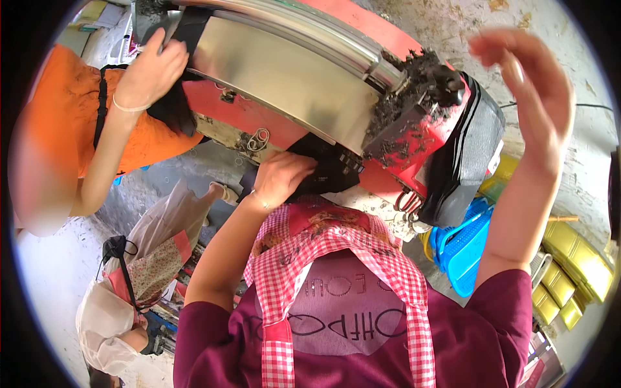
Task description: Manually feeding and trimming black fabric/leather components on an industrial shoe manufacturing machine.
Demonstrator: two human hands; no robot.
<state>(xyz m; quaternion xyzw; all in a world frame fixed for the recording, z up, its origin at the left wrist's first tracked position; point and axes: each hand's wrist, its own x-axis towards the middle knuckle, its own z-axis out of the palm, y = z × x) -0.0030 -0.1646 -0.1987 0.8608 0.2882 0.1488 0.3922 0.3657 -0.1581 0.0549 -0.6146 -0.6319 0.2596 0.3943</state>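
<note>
At the far left, a co-worker in an orange apron (pixel 61 110) has one hand (pixel 155 71) at the left end of a bare metal plate (pixel 284 77) on a red roller machine (pixel 394 158); the fingers there are bent over dark material. Lower down, another person in pale clothing (pixel 158 213) shows farther off. A few pale loops (pixel 260 137) lie near the machine's front edge. Just beside them is the wearer's left hand (pixel 281 178), its fingers close together, reaching rightward onto a black sheet (pixel 330 169). The sheet lies beneath those fingertips and extends beyond them, below the plate's front edge; whether the thumb pinches it cannot be told. Farther right, shredded black scraps (pixel 420 87) cover the machine's end, beside a stack of black sheets (pixel 469 155) draped downward. A blue plastic basket (pixel 469 242) is below. The right hand (pixel 533 90) is raised, well apart from the black sheet, fingers loosely curved, thumb standing away. Gold ribbed panels (pixel 569 278) lie at the far right.
</note>
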